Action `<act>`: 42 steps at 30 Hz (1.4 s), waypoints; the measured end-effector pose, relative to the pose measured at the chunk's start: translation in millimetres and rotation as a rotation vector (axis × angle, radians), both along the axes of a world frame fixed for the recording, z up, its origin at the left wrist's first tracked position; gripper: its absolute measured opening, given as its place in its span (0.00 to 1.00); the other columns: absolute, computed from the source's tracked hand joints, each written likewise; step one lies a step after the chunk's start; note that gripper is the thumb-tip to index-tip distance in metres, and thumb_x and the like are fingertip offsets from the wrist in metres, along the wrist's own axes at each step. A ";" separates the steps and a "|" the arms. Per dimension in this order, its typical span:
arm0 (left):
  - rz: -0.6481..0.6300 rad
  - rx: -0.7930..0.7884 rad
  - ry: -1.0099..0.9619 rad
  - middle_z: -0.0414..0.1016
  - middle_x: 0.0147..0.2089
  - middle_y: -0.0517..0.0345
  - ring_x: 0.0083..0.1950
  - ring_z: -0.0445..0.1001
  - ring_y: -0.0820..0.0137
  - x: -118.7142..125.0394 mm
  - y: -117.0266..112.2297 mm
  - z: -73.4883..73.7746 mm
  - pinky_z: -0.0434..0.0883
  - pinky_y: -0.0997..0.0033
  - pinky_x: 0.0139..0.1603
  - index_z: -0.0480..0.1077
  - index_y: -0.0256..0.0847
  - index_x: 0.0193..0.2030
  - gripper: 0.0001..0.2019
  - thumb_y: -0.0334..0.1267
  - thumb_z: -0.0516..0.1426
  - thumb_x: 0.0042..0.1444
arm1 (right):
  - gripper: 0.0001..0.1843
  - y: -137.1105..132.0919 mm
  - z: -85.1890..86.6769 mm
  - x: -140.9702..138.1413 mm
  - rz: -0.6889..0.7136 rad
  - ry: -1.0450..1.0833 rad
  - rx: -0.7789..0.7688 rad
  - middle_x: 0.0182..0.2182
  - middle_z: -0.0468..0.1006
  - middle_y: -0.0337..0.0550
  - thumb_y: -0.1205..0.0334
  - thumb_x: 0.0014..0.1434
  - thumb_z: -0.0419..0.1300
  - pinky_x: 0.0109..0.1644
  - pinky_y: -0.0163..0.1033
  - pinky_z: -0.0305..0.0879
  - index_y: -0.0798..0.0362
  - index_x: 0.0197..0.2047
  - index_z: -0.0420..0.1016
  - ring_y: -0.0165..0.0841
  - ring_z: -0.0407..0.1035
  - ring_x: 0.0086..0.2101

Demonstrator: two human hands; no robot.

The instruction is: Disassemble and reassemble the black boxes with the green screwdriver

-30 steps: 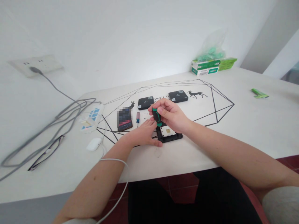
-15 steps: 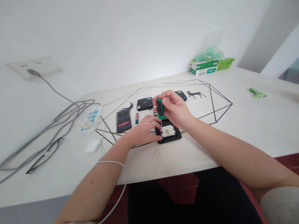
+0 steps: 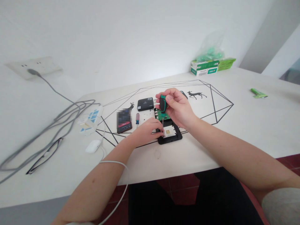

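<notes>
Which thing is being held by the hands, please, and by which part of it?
The right hand holds the green-and-black screwdriver by its handle. The left hand is near the lower end of the shaft; whether it grips there cannot be told.

The bare right hand [image 3: 179, 108], curled in a grip, sits above the bare left hand [image 3: 149, 129], whose fingertips bunch near its thumb.

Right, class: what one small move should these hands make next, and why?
Probably ease the left hand slightly aside, to see where the tip of the green-and-black-handled screwdriver sits. The right hand holds it with its metal shaft pointing down at the open black plastic case, but the left fingertips crowd the shaft's lower end, hiding the tip.
</notes>
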State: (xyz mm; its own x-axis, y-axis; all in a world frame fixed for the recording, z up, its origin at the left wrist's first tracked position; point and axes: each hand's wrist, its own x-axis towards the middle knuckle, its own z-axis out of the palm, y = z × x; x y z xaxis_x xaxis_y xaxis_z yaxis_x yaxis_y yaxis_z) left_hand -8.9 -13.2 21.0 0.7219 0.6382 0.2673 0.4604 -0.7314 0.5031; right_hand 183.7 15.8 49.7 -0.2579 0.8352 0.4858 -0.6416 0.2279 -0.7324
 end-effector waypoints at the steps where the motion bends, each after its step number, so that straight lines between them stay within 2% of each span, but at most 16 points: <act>1: -0.005 -0.002 -0.004 0.77 0.44 0.54 0.50 0.73 0.62 0.1 0.1 -0.3 0.71 0.59 0.56 0.76 0.43 0.40 0.04 0.37 0.60 0.67 | 0.19 0.4 -0.3 0.0 -0.003 0.002 0.007 0.41 0.82 0.38 0.47 0.57 0.73 0.48 0.42 0.79 0.46 0.42 0.71 0.31 0.76 0.40; 9: 0.019 -0.089 -0.049 0.79 0.44 0.55 0.49 0.74 0.63 2.5 1.0 0.6 0.70 0.59 0.57 0.74 0.43 0.38 0.05 0.38 0.59 0.67 | 0.17 3.2 -1.2 1.4 -0.032 0.002 0.036 0.44 0.81 0.39 0.47 0.60 0.71 0.51 0.46 0.79 0.45 0.43 0.71 0.33 0.77 0.44; 16: 0.171 -0.260 -0.102 0.79 0.41 0.57 0.41 0.74 0.66 7.0 -2.3 2.6 0.70 0.65 0.45 0.74 0.43 0.40 0.04 0.39 0.60 0.62 | 0.17 8.1 0.6 6.1 -0.121 0.021 0.082 0.47 0.80 0.38 0.45 0.62 0.69 0.52 0.45 0.79 0.44 0.44 0.70 0.31 0.77 0.45; 21: 0.256 -0.361 -0.196 0.80 0.43 0.55 0.45 0.75 0.64 6.1 0.6 -3.6 0.71 0.62 0.50 0.75 0.42 0.39 0.07 0.42 0.61 0.60 | 0.14 12.6 0.9 8.7 -0.202 0.084 0.117 0.48 0.78 0.37 0.48 0.63 0.68 0.55 0.45 0.79 0.43 0.44 0.70 0.30 0.77 0.44; 25: 0.305 -0.488 -0.343 0.80 0.43 0.54 0.43 0.76 0.65 6.2 1.1 -6.5 0.72 0.63 0.48 0.74 0.41 0.41 0.11 0.46 0.64 0.58 | 0.14 15.4 -0.1 8.6 -0.305 0.136 0.117 0.47 0.77 0.37 0.48 0.63 0.69 0.60 0.46 0.77 0.43 0.44 0.70 0.29 0.76 0.45; 28: 0.351 -0.515 -0.365 0.81 0.43 0.55 0.42 0.77 0.66 7.1 0.2 -5.1 0.73 0.64 0.47 0.75 0.40 0.41 0.12 0.46 0.64 0.58 | 0.16 16.2 -1.9 7.1 -0.353 0.099 0.137 0.47 0.76 0.37 0.47 0.62 0.69 0.58 0.44 0.77 0.42 0.45 0.69 0.30 0.75 0.45; 30: 0.365 -0.476 -0.302 0.81 0.41 0.55 0.40 0.76 0.67 7.2 0.1 -3.4 0.72 0.65 0.45 0.75 0.40 0.40 0.10 0.45 0.64 0.58 | 0.17 14.4 -3.5 5.5 -0.372 0.033 0.170 0.47 0.76 0.39 0.45 0.62 0.68 0.54 0.43 0.79 0.42 0.47 0.69 0.32 0.75 0.46; 32: 0.329 -0.408 -0.205 0.80 0.40 0.56 0.39 0.75 0.67 6.3 0.7 -2.2 0.71 0.65 0.43 0.77 0.41 0.39 0.07 0.42 0.63 0.58 | 0.17 10.0 -5.6 3.5 -0.377 -0.052 0.224 0.47 0.77 0.41 0.46 0.63 0.68 0.51 0.43 0.79 0.43 0.48 0.70 0.33 0.74 0.47; 35: 0.190 -0.314 -0.092 0.81 0.41 0.57 0.43 0.76 0.65 3.6 2.5 -3.2 0.72 0.66 0.44 0.79 0.43 0.37 0.04 0.40 0.64 0.58 | 0.15 0.1 -9.9 -0.1 -0.297 -0.202 0.343 0.48 0.78 0.44 0.51 0.64 0.67 0.49 0.42 0.77 0.45 0.50 0.71 0.35 0.74 0.49; 39: 0.085 -0.307 -0.001 0.82 0.42 0.57 0.44 0.79 0.64 0.6 4.2 -9.2 0.75 0.64 0.47 0.79 0.43 0.37 0.02 0.33 0.63 0.59 | 0.14 -9.9 -16.1 -3.8 -0.150 -0.354 0.499 0.51 0.78 0.46 0.62 0.64 0.61 0.49 0.41 0.75 0.47 0.53 0.72 0.35 0.75 0.50; 42: 0.055 -0.299 0.027 0.82 0.42 0.56 0.44 0.80 0.63 0.3 3.9 -11.4 0.77 0.64 0.46 0.78 0.42 0.38 0.04 0.30 0.62 0.58 | 0.16 -11.3 -18.6 -4.1 -0.139 -0.390 0.553 0.50 0.77 0.45 0.66 0.63 0.59 0.49 0.41 0.75 0.48 0.54 0.73 0.34 0.74 0.49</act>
